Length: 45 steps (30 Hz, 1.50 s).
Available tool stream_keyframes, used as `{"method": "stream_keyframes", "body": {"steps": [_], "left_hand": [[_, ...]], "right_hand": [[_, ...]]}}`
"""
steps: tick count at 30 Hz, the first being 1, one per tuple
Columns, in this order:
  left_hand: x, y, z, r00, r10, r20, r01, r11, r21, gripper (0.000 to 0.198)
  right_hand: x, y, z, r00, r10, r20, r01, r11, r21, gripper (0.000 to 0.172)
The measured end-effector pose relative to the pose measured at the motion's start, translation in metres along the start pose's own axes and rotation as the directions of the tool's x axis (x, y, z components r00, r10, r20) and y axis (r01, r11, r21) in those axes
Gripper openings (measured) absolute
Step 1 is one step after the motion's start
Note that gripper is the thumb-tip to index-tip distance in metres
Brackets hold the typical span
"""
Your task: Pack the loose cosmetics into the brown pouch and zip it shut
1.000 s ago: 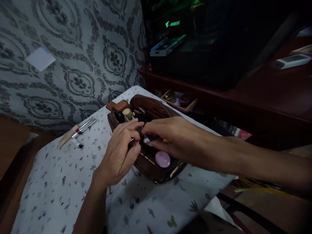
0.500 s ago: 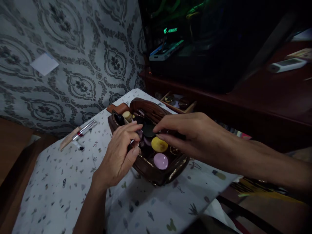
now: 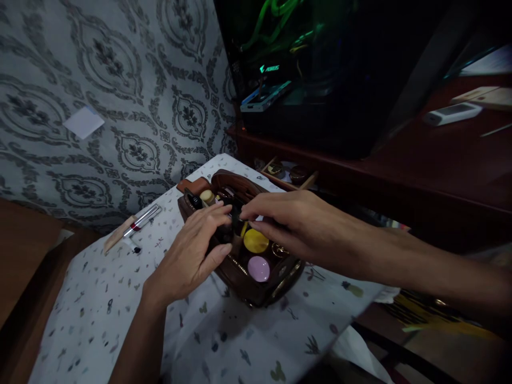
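Head camera: the open brown bag sits on the white patterned table, partly beneath my 2 hands. My left grip is loose over its left side, thumb parted from the fingers; whether it touches the rim, I cannot tell. My right grip reaches in from the other side with thumb and finger close together, but I cannot tell whether anything is pinched there. I judge the bag soft-walled and apt to sag, with some weight from its contents, so I'd take it by the firmer rim near the zip, 1 hand on each side. Inside, the yellow disc and the glossy pink disc look light, hard and slippery; I'd pinch either across opposite edges rather than press its smooth face, and gently, since they might crack if dropped.
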<state>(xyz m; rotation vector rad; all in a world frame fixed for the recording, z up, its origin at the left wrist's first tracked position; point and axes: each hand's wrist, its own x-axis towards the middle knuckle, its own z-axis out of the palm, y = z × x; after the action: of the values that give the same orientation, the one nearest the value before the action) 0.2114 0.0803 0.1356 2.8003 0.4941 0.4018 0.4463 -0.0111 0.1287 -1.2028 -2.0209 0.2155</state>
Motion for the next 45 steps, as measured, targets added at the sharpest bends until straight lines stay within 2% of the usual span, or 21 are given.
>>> {"method": "stream_keyframes", "body": {"steps": [8, 12, 15, 17, 21, 25, 29, 34, 37, 39, 41, 45], "left_hand": [[0.003, 0.004, -0.005, 0.999, -0.022, 0.032, 0.021, 0.999, 0.038, 0.033], [0.006, 0.004, -0.007, 0.999, -0.041, 0.036, 0.04, 0.999, 0.03, 0.032], [0.007, 0.004, -0.006, 0.998, -0.062, 0.026, 0.061, 0.998, 0.021, 0.033], [0.007, 0.003, -0.005, 0.998, -0.059, 0.015, 0.059, 0.998, 0.019, 0.033], [0.006, 0.002, -0.004, 0.999, -0.05, -0.009, 0.05, 0.999, 0.012, 0.034], [0.006, 0.002, -0.003, 0.998, -0.053, -0.016, 0.053, 0.999, -0.007, 0.035], [0.004, 0.0, -0.002, 0.999, -0.049, -0.014, 0.049, 0.999, -0.003, 0.034], [0.003, -0.002, 0.0, 0.998, -0.058, -0.017, 0.058, 0.998, -0.019, 0.035], [0.004, -0.001, -0.002, 0.997, -0.068, -0.023, 0.067, 0.997, -0.038, 0.037], [0.007, 0.002, -0.004, 0.997, -0.068, -0.032, 0.065, 0.995, -0.073, 0.037], [0.011, 0.005, -0.007, 0.996, -0.077, -0.04, 0.072, 0.991, -0.112, 0.034], [0.019, 0.009, -0.008, 0.989, -0.08, -0.126, 0.062, 0.988, -0.141, 0.018]], "right_hand": [[-0.005, 0.009, 0.006, 0.999, -0.01, 0.036, 0.013, 0.996, -0.085, 0.017], [-0.001, 0.007, 0.014, 0.981, -0.075, 0.18, 0.12, 0.959, -0.255, 0.02], [0.008, 0.0, 0.017, 0.943, -0.044, 0.331, 0.163, 0.926, -0.34, 0.012], [0.016, -0.004, 0.018, 0.927, -0.022, 0.375, 0.166, 0.919, -0.356, 0.011], [0.03, -0.008, 0.014, 0.922, 0.042, 0.384, 0.102, 0.932, -0.348, 0.026], [0.037, -0.008, 0.006, 0.895, 0.146, 0.421, -0.009, 0.95, -0.311, 0.022], [0.034, 0.0, 0.003, 0.923, 0.096, 0.374, -0.043, 0.988, -0.148, 0.019], [0.033, 0.011, 0.001, 0.96, -0.016, 0.279, 0.003, 0.999, 0.049, 0.014], [0.035, 0.006, -0.007, 0.996, 0.034, 0.088, -0.043, 0.994, 0.1, 0.01], [0.035, -0.002, -0.012, 0.995, 0.093, -0.026, -0.089, 0.987, 0.135, 0.01], [0.035, -0.01, -0.014, 0.99, 0.121, -0.075, -0.105, 0.977, 0.183, 0.01], [0.036, -0.014, -0.004, 0.982, 0.103, -0.155, -0.049, 0.946, 0.319, 0.004]]}}
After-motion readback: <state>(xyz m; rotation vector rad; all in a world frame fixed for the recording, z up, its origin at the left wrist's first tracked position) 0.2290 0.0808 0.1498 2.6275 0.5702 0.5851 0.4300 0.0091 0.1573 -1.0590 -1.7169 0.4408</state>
